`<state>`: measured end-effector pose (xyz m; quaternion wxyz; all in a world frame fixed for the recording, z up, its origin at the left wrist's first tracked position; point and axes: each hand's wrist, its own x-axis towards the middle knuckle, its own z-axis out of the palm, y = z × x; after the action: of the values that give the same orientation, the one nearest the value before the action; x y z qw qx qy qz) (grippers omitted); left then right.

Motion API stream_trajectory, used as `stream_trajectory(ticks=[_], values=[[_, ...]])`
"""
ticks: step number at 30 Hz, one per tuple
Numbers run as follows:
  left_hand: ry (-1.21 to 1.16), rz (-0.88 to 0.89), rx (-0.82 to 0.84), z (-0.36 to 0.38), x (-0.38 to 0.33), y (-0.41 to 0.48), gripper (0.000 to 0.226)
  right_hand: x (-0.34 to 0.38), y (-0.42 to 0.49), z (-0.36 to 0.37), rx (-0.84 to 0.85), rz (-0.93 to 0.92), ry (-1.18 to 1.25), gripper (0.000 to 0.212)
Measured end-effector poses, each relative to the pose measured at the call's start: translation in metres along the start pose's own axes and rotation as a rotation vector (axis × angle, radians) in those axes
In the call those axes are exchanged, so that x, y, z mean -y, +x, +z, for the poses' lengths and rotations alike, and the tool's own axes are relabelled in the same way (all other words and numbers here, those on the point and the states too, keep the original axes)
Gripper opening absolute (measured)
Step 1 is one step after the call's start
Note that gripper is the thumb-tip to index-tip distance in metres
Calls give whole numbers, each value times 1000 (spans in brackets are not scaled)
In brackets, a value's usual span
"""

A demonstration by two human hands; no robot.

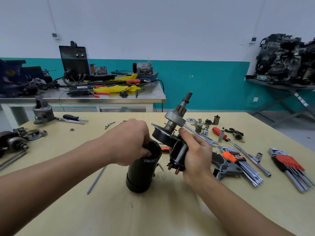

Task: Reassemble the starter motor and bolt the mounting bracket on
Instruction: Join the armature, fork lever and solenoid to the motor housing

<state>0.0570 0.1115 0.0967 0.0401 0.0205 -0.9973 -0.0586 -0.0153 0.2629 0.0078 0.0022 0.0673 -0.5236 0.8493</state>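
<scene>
The black motor housing (141,172) stands upright on the yellow table (119,210). The left hand (129,142) curls over its open rim, fingers inside. The right hand (196,154) grips the pinion-and-solenoid assembly (173,120), raised just beside it. The label on the hex key set (233,157) appears too blurred to read.

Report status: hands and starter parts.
Left hand grips black cylindrical motor housing, fingers inside its mouth. Right hand holds black solenoid-and-pinion assembly aloft. Parts unjoined; fingers block the opening.

Pale yellow table (153,212) strewn with parts and tools
A black motor housing (141,176) stood upright near the middle; a thin steel rod (96,179) lay to its left; a grey bracket (227,168), an orange hex key set (238,160), a red hex key set (288,166) and a wrench (199,133) lay to the right.
</scene>
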Motion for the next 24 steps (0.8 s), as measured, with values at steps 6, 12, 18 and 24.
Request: stream_trajectory(ticks=[6, 12, 18, 24], values=[[7, 22, 6, 1, -2, 2, 39, -1, 1, -1, 9, 20, 12, 20], [4, 49, 39, 0, -3, 4, 10, 0, 4, -1, 102, 202, 139, 26], [18, 38, 82, -1, 1, 9, 23, 5, 7, -3, 120, 340, 319, 26], [-51, 66, 139, -3, 7, 8, 17, 7, 11, -7, 145, 407, 343, 34]])
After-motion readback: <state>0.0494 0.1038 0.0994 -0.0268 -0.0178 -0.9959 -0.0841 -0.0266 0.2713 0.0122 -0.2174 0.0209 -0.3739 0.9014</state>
